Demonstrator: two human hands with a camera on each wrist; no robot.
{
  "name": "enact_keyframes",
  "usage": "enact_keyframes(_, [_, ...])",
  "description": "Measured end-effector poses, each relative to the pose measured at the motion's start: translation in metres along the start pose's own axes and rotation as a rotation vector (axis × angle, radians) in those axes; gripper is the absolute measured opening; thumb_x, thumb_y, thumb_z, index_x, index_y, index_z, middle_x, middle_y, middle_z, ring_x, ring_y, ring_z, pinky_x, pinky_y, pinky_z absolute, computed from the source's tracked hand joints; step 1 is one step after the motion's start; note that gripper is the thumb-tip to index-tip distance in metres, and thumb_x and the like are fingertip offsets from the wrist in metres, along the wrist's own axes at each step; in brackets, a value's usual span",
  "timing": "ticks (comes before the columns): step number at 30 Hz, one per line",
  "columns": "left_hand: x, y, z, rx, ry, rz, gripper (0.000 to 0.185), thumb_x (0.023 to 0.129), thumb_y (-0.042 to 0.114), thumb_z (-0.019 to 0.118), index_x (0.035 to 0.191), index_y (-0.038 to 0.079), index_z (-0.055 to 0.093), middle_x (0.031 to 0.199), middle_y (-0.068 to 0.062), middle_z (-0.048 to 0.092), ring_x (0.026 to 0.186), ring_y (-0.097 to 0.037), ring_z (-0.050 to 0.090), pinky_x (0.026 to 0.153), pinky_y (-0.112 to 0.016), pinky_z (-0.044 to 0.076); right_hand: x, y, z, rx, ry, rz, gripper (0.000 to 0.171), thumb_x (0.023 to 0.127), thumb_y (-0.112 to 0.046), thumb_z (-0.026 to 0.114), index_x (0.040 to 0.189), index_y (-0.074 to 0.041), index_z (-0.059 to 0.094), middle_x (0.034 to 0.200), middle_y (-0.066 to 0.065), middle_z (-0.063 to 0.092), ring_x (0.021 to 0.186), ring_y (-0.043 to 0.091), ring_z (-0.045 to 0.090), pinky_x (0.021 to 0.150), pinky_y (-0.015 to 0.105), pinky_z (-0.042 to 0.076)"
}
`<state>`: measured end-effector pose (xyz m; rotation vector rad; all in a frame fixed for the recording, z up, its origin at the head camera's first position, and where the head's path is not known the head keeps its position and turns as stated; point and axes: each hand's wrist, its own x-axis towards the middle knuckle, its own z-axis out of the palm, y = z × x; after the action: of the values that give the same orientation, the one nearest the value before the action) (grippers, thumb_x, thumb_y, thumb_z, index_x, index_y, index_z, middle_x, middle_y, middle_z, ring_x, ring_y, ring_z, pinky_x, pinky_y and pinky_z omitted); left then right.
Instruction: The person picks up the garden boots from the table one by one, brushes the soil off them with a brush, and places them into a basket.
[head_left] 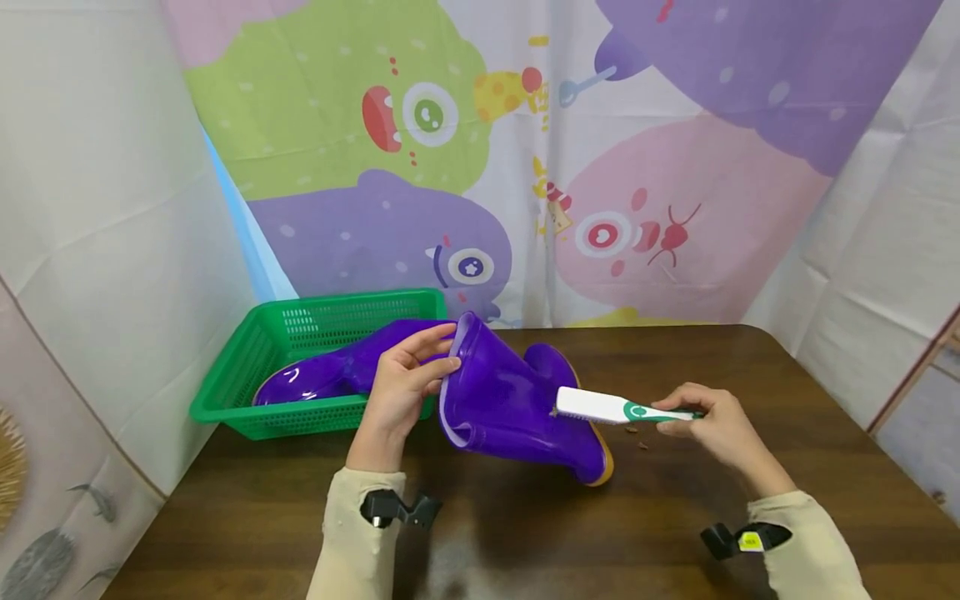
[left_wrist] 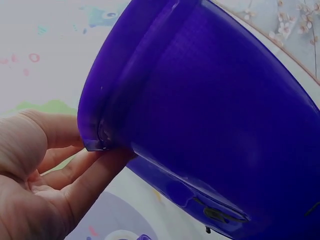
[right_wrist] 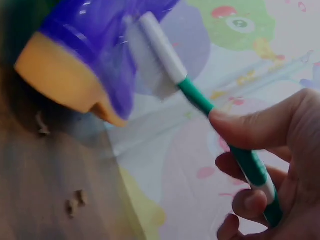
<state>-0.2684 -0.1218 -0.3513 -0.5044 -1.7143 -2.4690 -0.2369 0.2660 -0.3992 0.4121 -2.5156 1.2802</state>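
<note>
Left hand (head_left: 397,396): we note its fingers (left_wrist: 95,175) curled round the top rim of a purple rubber boot (head_left: 517,408), thumb outside and fingertips inside the opening. Right hand (head_left: 712,425): its fingers (right_wrist: 250,127) pinch the green handle of a white-headed brush (head_left: 618,408), bristles against the boot near its sole. The boot lies on its side on the dark wooden counter (head_left: 525,533), its yellow sole toward the right hand. We see small brown crumbs (head_left: 637,437) on the counter just beside the boot's sole. Left of the boot, touching it, stands a green basket (head_left: 247,383) holding a second purple boot (head_left: 315,379).
</note>
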Motion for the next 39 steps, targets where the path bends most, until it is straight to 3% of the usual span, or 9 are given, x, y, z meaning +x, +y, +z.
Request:
enact_keyframes(4, [-0.001, -0.001, 0.000, -0.018, 0.001, -0.001, 0.041, 0.084, -0.017, 0.064, 0.123, -0.005, 0.066, 0.094, -0.004, 0.073, 0.072, -0.015, 0.071, 0.060, -0.027, 0.058, -0.002, -0.008, 0.001, 0.014, 0.093, -0.048, 0.022, 0.073, 0.005, 0.083, 0.093, 0.000, 0.076, 0.083, 0.001, 0.068, 0.072, 0.006, 0.056, 0.059, 0.022, 0.047])
enact_keyframes(6, [-0.001, -0.001, 0.001, -0.025, 0.002, 0.004, 0.041, 0.084, -0.017, 0.064, 0.122, -0.003, 0.067, 0.094, -0.004, 0.073, 0.073, -0.015, 0.072, 0.060, -0.027, 0.059, -0.002, -0.015, 0.008, 0.105, 0.108, -0.105, 0.023, 0.074, 0.009, 0.081, 0.095, 0.003, 0.075, 0.082, 0.002, 0.067, 0.071, 0.007, 0.056, 0.058, 0.021, 0.046])
enact_keyframes(11, [0.001, -0.003, 0.000, -0.027, 0.001, 0.006, 0.040, 0.084, -0.017, 0.064, 0.120, 0.000, 0.069, 0.094, -0.004, 0.073, 0.073, -0.015, 0.072, 0.061, -0.028, 0.059, -0.004, -0.032, 0.034, 0.365, 0.032, -0.254, 0.027, 0.077, 0.018, 0.074, 0.102, 0.008, 0.072, 0.083, 0.003, 0.063, 0.067, 0.009, 0.058, 0.053, 0.020, 0.050])
enact_keyframes(13, [0.002, -0.003, 0.000, -0.023, -0.002, 0.003, 0.040, 0.084, -0.016, 0.064, 0.120, 0.001, 0.069, 0.093, -0.003, 0.073, 0.073, -0.015, 0.071, 0.060, -0.027, 0.059, -0.005, -0.035, 0.043, 0.375, 0.000, -0.306, 0.029, 0.076, 0.018, 0.074, 0.102, 0.006, 0.073, 0.083, 0.004, 0.063, 0.068, 0.009, 0.058, 0.055, 0.020, 0.050])
enact_keyframes(18, [0.002, -0.003, 0.001, -0.011, -0.008, -0.005, 0.040, 0.084, -0.016, 0.065, 0.119, 0.002, 0.070, 0.093, -0.002, 0.073, 0.074, -0.014, 0.071, 0.058, -0.025, 0.057, -0.007, -0.035, 0.052, 0.257, -0.002, -0.369, 0.031, 0.070, 0.017, 0.079, 0.096, 0.001, 0.076, 0.079, 0.004, 0.064, 0.072, 0.011, 0.057, 0.062, 0.021, 0.046])
enact_keyframes(23, [0.001, -0.002, 0.001, 0.011, -0.012, -0.015, 0.040, 0.083, -0.015, 0.066, 0.121, 0.000, 0.069, 0.093, -0.001, 0.073, 0.074, -0.015, 0.071, 0.058, -0.025, 0.056, -0.007, -0.030, 0.045, 0.106, 0.007, -0.302, 0.029, 0.068, 0.013, 0.082, 0.092, -0.002, 0.077, 0.077, 0.001, 0.064, 0.070, 0.008, 0.054, 0.060, 0.021, 0.044])
enact_keyframes(29, [0.000, -0.002, 0.000, 0.000, -0.016, -0.003, 0.042, 0.084, -0.017, 0.065, 0.123, -0.004, 0.066, 0.093, -0.001, 0.073, 0.073, -0.014, 0.070, 0.058, -0.024, 0.056, -0.004, -0.021, 0.024, -0.030, -0.022, -0.139, 0.025, 0.072, 0.006, 0.084, 0.092, -0.008, 0.078, 0.081, -0.001, 0.065, 0.072, 0.009, 0.057, 0.061, 0.023, 0.048])
enact_keyframes(34, [0.000, -0.001, 0.000, -0.015, -0.012, 0.008, 0.041, 0.084, -0.017, 0.064, 0.124, -0.006, 0.065, 0.094, -0.002, 0.073, 0.072, -0.014, 0.071, 0.058, -0.025, 0.057, -0.001, -0.004, 0.006, -0.165, 0.014, -0.042, 0.021, 0.073, 0.003, 0.083, 0.090, -0.009, 0.078, 0.086, 0.001, 0.068, 0.075, 0.008, 0.057, 0.064, 0.025, 0.048])
enact_keyframes(39, [0.000, -0.001, 0.001, -0.030, -0.005, 0.004, 0.040, 0.084, -0.017, 0.064, 0.122, -0.004, 0.067, 0.094, -0.003, 0.073, 0.072, -0.015, 0.071, 0.058, -0.027, 0.058, 0.001, 0.012, -0.001, -0.184, 0.011, 0.016, 0.019, 0.075, 0.000, 0.083, 0.092, -0.007, 0.077, 0.091, 0.005, 0.071, 0.074, 0.006, 0.057, 0.062, 0.025, 0.048])
